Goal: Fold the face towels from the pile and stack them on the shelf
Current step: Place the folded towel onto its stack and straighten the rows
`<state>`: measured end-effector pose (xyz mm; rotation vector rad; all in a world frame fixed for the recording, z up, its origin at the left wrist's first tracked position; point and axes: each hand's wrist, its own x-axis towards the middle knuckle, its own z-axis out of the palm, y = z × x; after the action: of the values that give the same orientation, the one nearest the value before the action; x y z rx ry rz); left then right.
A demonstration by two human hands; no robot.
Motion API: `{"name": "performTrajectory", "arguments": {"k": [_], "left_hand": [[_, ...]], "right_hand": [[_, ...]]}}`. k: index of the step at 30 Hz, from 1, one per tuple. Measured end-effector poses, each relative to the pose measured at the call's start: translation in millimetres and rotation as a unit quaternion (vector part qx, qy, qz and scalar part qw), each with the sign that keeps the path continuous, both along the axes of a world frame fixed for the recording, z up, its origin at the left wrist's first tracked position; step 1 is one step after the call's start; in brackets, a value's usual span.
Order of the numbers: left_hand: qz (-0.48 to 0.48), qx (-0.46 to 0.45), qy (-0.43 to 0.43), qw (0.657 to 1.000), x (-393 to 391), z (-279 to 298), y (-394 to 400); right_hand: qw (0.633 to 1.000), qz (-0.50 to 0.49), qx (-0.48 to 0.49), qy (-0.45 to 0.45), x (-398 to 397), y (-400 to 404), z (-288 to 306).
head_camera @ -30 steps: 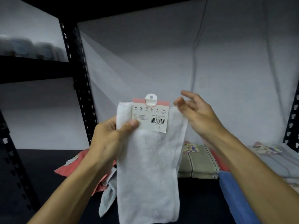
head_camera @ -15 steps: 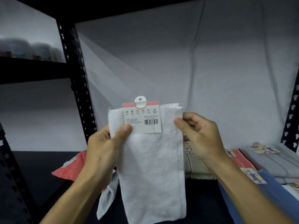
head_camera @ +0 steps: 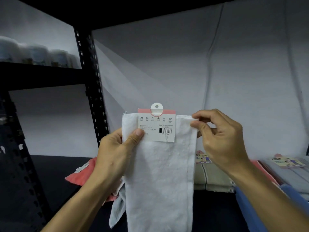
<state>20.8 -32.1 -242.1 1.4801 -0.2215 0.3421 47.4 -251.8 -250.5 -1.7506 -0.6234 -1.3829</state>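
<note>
A white face towel (head_camera: 160,178) hangs lengthwise in front of me, folded into a narrow strip, with a card label (head_camera: 157,127) and barcode at its top. My left hand (head_camera: 117,153) grips the towel's upper left edge, thumb on the label's corner. My right hand (head_camera: 219,139) pinches the upper right corner between thumb and fingers. Behind the towel, on the dark shelf (head_camera: 55,166), lies the loose pile: a coral towel (head_camera: 83,173) and a pale grey one (head_camera: 117,210). Folded towels (head_camera: 212,178) are stacked at right.
A black perforated shelf post (head_camera: 91,87) stands left of the towel. Grey sheeting (head_camera: 200,72) hangs behind the shelf. More folded towels, grey (head_camera: 291,174) and blue (head_camera: 254,210), lie at the far right. Blurred containers (head_camera: 36,54) sit on the upper left shelf.
My right hand went from open beside the towel to pinching its upper right corner. The towel stays held up, shifted slightly with my view.
</note>
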Motion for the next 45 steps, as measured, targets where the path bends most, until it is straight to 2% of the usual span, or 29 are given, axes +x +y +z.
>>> {"name": "performTrajectory", "arguments": {"k": [9, 17, 22, 25, 27, 29, 32, 35, 38, 41, 43, 45], "left_hand": [[0.013, 0.020, -0.019, 1.000, -0.1, 1.7, 2.6], [0.008, 0.048, -0.041, 0.998, 1.7, 6.0, 1.5], [0.031, 0.057, 0.032, 0.997, 38.6, -12.3, -1.7], [0.089, 0.123, 0.087, 0.985, 77.7, -50.2, -0.5], [0.117, 0.209, 0.115, 0.964, 103.0, -82.0, 2.7], [0.121, 0.327, 0.117, 0.930, 124.8, -110.0, 7.7], [0.143, 0.514, 0.093, 0.840, 150.8, -133.7, 13.4], [0.164, 0.637, 0.059, 0.751, 170.1, -140.2, 13.5], [0.159, 0.705, 0.041, 0.690, 185.7, -147.6, 8.1], [0.157, 0.763, 0.030, 0.626, 195.7, -157.3, -0.4], [0.158, 0.780, 0.029, 0.605, 199.2, -162.2, -5.0], [0.159, 0.782, 0.037, 0.602, 200.5, -167.0, -6.2]], "right_hand": [[0.999, 0.012, -0.021, 0.044, -2.6, 4.6, 5.5], [0.990, 0.061, 0.021, 0.127, -15.7, 3.4, 29.5], [0.959, 0.031, -0.005, 0.282, 21.2, -4.5, 33.4], [0.919, -0.028, -0.065, 0.388, 64.2, 2.0, 4.3], [0.887, -0.065, -0.130, 0.437, 92.0, 7.8, -29.3], [0.856, -0.074, -0.185, 0.477, 113.3, 12.0, -63.0], [0.824, -0.103, -0.260, 0.493, 133.9, 16.5, -98.0], [0.787, -0.143, -0.339, 0.496, 152.1, 21.0, -118.7], [0.742, -0.188, -0.424, 0.483, 164.1, 26.9, -129.5], [0.701, -0.241, -0.520, 0.425, 172.8, 34.8, -134.9], [0.676, -0.269, -0.560, 0.397, 178.4, 37.8, -139.1], [0.657, -0.280, -0.578, 0.396, 182.9, 39.9, -143.1]]}}
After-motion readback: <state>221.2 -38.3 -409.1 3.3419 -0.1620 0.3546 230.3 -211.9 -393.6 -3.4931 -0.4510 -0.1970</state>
